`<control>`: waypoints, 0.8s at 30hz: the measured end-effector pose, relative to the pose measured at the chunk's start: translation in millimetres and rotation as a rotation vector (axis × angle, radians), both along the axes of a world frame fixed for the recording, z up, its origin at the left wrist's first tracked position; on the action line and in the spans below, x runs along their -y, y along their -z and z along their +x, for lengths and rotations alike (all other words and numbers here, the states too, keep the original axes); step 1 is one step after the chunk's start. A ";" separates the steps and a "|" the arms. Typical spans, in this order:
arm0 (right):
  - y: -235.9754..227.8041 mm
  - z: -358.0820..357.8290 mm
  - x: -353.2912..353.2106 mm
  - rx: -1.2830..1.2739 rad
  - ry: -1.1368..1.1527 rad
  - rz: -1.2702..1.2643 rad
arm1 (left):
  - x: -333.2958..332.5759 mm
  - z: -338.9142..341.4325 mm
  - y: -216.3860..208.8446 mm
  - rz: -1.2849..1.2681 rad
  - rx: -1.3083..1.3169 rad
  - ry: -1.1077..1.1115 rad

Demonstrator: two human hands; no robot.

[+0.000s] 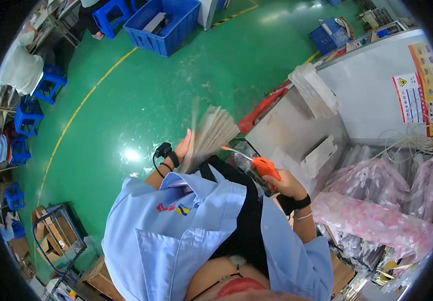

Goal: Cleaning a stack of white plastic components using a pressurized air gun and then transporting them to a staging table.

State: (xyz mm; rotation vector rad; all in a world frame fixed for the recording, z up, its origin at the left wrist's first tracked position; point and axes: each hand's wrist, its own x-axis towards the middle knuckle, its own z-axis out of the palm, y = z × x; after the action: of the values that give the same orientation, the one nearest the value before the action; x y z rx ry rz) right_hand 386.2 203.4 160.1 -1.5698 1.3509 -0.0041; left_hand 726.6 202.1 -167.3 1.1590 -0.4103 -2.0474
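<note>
Your right hand (289, 184), in the head view, is closed round an orange-handled tool (263, 166); your left hand (182, 147) grips a grey-white bundle (216, 131) before your blue shirt (186, 246). For good control, angle the tip clear of your left fingers. Count: one tool; one bundle, its pieces too blurred to number.

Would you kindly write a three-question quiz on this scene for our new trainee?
1. What does the right grip hold?
2. True or false: the large bin near the top of the picture, left of centre, is blue.
3. Fill in the blank: the pale, blurred bundle is touched by the ____ grip.

Key: 1. An orange-handled tool with a thin tip. 2. True. 3. Left.
</note>
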 end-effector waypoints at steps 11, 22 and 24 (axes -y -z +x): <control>-9.0 3.6 1.4 0.051 0.016 0.070 | -2.1 1.6 -65.9 0.034 0.301 -0.022; -13.3 -2.1 2.1 0.100 0.044 0.174 | 14.9 0.8 -46.2 0.030 0.260 0.009; -20.0 3.3 0.9 0.171 0.055 0.157 | 3.3 1.8 -27.9 0.056 0.147 -0.042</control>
State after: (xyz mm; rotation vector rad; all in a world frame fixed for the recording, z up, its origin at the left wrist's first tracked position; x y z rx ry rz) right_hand 389.6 202.5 180.1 -1.3695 1.2294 -0.0632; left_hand 728.4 198.8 -139.4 1.3466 -0.3985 -1.9555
